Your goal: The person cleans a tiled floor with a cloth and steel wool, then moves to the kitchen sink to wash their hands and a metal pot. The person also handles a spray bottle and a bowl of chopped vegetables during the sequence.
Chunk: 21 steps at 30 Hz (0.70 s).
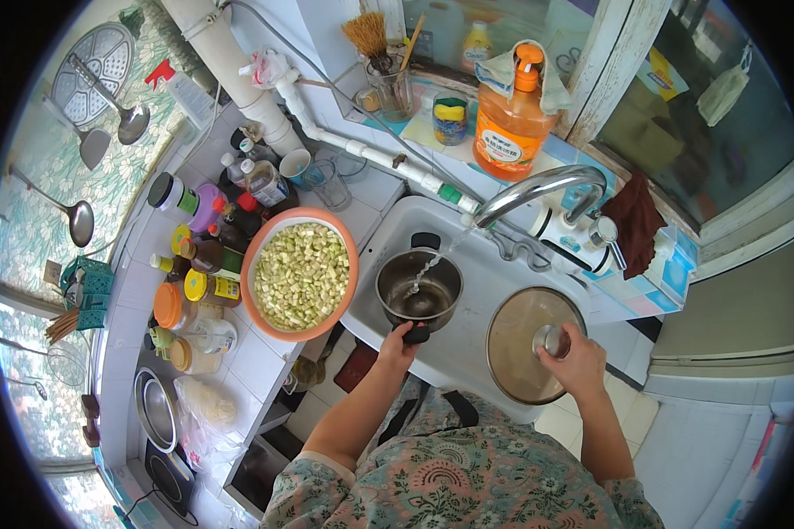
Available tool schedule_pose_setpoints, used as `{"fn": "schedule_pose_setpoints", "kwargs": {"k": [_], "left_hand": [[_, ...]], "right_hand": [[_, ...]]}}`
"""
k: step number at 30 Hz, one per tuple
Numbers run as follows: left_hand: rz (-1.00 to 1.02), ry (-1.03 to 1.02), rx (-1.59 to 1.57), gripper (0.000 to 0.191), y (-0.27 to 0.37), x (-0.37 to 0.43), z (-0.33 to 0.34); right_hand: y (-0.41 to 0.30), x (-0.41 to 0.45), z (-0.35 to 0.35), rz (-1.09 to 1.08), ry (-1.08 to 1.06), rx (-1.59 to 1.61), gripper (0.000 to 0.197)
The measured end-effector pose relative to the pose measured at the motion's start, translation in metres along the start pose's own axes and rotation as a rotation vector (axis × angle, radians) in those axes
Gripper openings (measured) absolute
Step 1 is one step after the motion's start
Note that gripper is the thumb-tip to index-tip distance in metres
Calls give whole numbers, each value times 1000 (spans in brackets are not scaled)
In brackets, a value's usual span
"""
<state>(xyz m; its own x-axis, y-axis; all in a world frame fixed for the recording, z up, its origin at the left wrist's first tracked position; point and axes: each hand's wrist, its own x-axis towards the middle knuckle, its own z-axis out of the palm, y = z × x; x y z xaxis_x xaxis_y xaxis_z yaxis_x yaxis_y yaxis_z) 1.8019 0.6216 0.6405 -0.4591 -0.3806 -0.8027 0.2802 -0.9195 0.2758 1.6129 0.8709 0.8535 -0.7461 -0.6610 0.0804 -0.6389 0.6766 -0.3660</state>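
Observation:
Over the white sink (466,264), my left hand (400,344) grips the near black handle of a small metal pot (397,274). Water runs from the curved chrome faucet (542,177) into the pot, which has some water at its bottom. My right hand (572,360) holds a round glass lid (513,344) by its metal knob, to the right of the pot and apart from it. An orange-rimmed bowl (352,268) full of diced pale green vegetable stands on the tiled counter left of the sink.
Bottles and jars (221,258) crowd the counter behind the bowl. A large orange dish soap bottle (511,132) and a glass with a sponge (450,120) stand on the ledge. A dark red cloth (635,221) hangs by the faucet. Metal pans (157,410) lie at the lower left.

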Motion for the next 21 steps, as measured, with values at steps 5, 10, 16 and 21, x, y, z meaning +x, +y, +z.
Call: {"fn": "schedule_pose_setpoints", "kwargs": {"k": [5,10,16,21], "left_hand": [[-68,48,13,24,-4,38,-8],[-68,-15,-14,25,-12,52,-24],[-79,193,147,28,-25,61,-27],[-197,240,284,30,-19,62,-22]], "right_hand": [[-9,-12,3,149,-49,-9,41],[-13,-23,10,214,-53,-36,43],[-7,-30,29,248,-65,-37,43],[-2,-31,40,191,-34,-16,42]]}}
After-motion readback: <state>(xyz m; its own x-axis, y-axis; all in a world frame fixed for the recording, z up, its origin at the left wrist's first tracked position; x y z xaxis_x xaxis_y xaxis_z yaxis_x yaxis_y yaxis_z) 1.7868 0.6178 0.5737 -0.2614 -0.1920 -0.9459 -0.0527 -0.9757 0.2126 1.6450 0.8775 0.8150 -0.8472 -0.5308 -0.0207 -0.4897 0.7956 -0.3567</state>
